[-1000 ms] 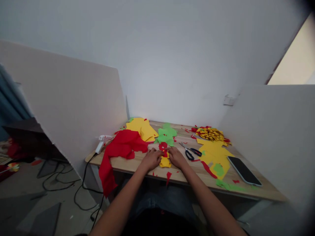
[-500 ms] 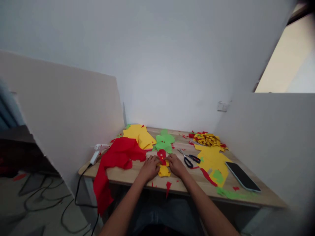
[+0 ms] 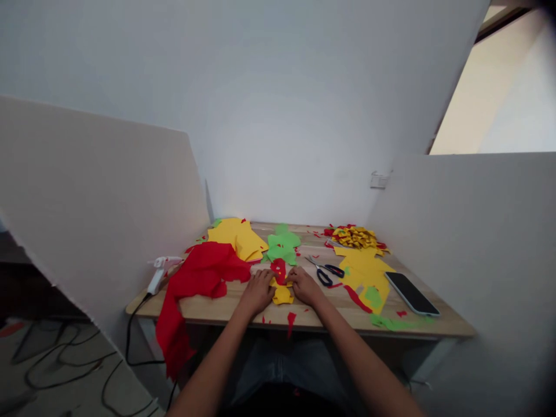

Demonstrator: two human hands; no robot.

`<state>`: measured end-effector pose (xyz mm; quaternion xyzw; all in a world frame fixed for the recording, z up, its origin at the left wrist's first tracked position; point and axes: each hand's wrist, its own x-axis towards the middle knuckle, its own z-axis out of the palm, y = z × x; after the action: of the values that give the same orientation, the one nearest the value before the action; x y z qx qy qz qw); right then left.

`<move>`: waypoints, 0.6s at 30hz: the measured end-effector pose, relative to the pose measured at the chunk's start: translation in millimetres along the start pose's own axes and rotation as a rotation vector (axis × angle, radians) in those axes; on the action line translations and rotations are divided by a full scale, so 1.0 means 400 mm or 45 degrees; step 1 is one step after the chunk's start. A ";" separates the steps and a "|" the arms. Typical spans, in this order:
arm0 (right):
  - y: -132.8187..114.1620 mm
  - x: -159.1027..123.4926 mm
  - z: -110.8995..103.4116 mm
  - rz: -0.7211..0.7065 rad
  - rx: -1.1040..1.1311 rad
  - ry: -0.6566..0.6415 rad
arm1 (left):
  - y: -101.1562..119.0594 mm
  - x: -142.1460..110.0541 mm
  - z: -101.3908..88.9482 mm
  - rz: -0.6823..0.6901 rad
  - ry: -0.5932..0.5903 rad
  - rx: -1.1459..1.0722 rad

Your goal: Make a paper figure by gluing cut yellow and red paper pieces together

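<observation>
A small red cloth piece (image 3: 278, 269) with yellow specks lies between my hands, over a small yellow cloth cutout (image 3: 283, 296) on the table. From the left, my left hand (image 3: 260, 288) rests on the table, its bent fingertips holding the pieces' edge. My right hand (image 3: 304, 285) is curled, with thumb and forefinger pinching at the red piece's right side. The exact grip of the fingertips is too small to make out. Just beyond lie green cloth cutouts (image 3: 283, 246). Scissors (image 3: 325, 272) with dark handles lie to the right of my right hand.
Red cloth (image 3: 204, 269) hangs over the front left edge beside a white glue gun (image 3: 158, 274) with a cord. Yellow sheets (image 3: 237, 236) lie at the back left. To the right are yellow cloth (image 3: 365, 269), a frilled yellow bundle (image 3: 356, 237) and a phone (image 3: 412, 292).
The view has shifted, so the table appears further left. My right fingers have drawn in from a stretched position to a curled pinch at the red piece, whose outline now looks narrower.
</observation>
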<state>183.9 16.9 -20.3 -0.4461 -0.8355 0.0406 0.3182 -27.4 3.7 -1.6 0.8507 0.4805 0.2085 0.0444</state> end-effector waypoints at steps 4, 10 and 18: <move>0.000 -0.001 0.000 0.041 -0.030 0.043 | 0.003 0.001 -0.002 0.005 0.016 -0.019; -0.004 0.004 0.000 0.078 -0.095 0.033 | 0.006 0.002 -0.009 0.036 -0.018 -0.041; -0.012 0.006 -0.006 0.048 -0.149 -0.058 | 0.011 0.004 -0.017 0.020 -0.075 -0.082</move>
<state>180.7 15.2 -15.5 -0.4786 -0.8349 0.0077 0.2716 -25.9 1.8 6.2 0.8583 0.4653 0.1991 0.0842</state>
